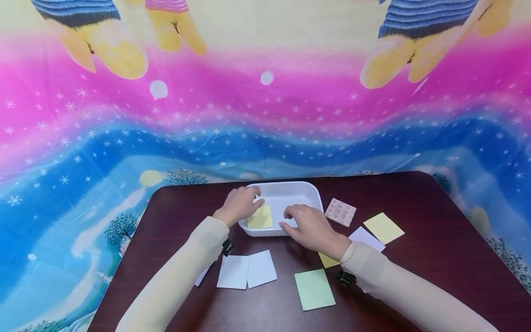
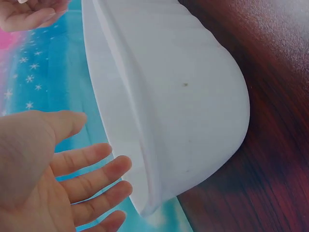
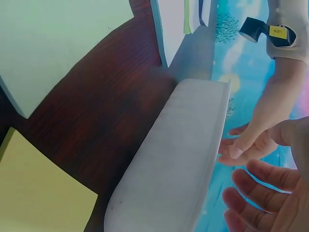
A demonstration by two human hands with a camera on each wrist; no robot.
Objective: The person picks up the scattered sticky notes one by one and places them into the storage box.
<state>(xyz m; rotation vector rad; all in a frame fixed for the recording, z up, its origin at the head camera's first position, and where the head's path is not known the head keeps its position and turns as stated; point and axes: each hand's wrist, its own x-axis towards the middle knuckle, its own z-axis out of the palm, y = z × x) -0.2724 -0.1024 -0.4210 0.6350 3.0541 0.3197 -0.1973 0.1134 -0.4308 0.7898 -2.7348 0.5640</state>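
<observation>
A white plastic tray (image 1: 298, 187) stands near the far edge of the table, with a pale yellow sticky-note pad (image 1: 260, 218) lying at its left end. Over that end hovers my left hand (image 1: 240, 204), fingers loosely spread and holding nothing. My right hand (image 1: 310, 227) is above the tray's front right side, also without anything in its grasp. In the left wrist view, the left fingertips (image 2: 121, 166) overlap the rim; whether they touch it I cannot tell. The right wrist view has my right hand (image 3: 270, 193) beside the tray wall (image 3: 169, 159), fingers slightly bent.
Two white pads (image 1: 233, 272) lie side by side before the tray, and a light green pad (image 1: 315, 289) sits nearer. At right are a patterned pink square (image 1: 341, 212), a yellow pad (image 1: 383, 228), a lavender pad (image 1: 367, 239) and a darker yellow pad (image 1: 327, 261) partly under my wrist.
</observation>
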